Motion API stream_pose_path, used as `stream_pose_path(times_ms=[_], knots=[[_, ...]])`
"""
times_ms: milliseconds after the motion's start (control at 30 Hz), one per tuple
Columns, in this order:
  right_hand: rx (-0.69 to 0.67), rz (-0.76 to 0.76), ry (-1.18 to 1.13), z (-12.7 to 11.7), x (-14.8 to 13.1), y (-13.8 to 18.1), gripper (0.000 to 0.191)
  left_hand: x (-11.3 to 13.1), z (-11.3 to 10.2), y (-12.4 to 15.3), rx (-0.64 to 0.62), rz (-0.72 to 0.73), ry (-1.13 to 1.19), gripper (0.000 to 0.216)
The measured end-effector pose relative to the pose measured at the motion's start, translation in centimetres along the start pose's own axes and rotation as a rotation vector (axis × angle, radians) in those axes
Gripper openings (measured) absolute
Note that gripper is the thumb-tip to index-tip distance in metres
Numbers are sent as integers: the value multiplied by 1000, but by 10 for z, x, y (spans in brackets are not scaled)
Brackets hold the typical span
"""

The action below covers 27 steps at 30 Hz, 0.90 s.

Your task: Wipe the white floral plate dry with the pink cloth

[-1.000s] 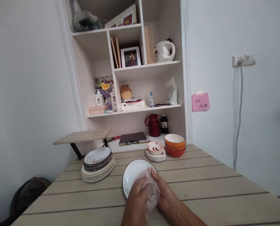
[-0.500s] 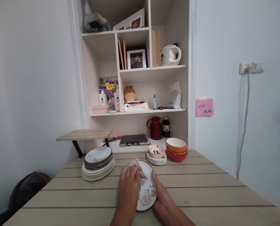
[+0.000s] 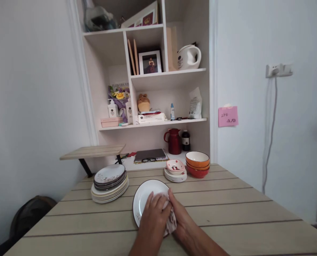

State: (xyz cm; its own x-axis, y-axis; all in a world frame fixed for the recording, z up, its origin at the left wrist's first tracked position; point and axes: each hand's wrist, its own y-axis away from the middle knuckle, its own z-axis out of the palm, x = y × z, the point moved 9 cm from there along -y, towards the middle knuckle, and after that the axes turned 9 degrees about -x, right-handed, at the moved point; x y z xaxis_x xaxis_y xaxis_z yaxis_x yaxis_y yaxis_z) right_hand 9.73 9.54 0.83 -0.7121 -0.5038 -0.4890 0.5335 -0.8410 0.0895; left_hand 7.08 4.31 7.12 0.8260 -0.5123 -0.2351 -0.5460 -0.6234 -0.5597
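Observation:
A white plate (image 3: 145,193) with a dark rim and brown flower print is held over the wooden table, just in front of me. My left hand (image 3: 155,215) presses a crumpled pale pink cloth (image 3: 171,222) against the plate's right part, its fingers closed over the cloth. At the plate's right edge, my right hand (image 3: 182,220) grips the rim, thumb upward; its other fingers are mostly hidden below. The two hands nearly touch. Most of the plate's flower print is covered by the left hand and cloth.
To the left stands a stack of plates (image 3: 109,183), near a small raised shelf (image 3: 93,152). Behind the plate are small dishes (image 3: 176,177) topped by a pink-spotted bowl (image 3: 175,166), and stacked orange and red bowls (image 3: 197,165). A red jug (image 3: 174,142) stands farther back.
My left hand and the cloth have moved across the plate from its upper left to its right side. The plate is turned, its flower print now mostly covered. The view has shifted slightly.

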Motion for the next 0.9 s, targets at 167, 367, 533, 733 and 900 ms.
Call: stream_pose_path(times_ms=[167, 367, 533, 733, 900], knots=[[5, -103, -31, 3, -7, -3, 51, -44, -15, -19, -11, -225, -121, 50], [34, -137, -58, -7, -12, -9, 62, -59, 4, 9, -52, -288, -231, 50], [55, -121, -72, -8, -11, -8, 63, -43, 11, 47, -7, -114, -206, 50], [5, -59, 11, -1, -2, -1, 57, -17, 2, 30, -7, -47, -49, 48], [-73, -46, -29, 4, 0, -1, 52, -14, 0, -7, -48, -60, -3, 52]])
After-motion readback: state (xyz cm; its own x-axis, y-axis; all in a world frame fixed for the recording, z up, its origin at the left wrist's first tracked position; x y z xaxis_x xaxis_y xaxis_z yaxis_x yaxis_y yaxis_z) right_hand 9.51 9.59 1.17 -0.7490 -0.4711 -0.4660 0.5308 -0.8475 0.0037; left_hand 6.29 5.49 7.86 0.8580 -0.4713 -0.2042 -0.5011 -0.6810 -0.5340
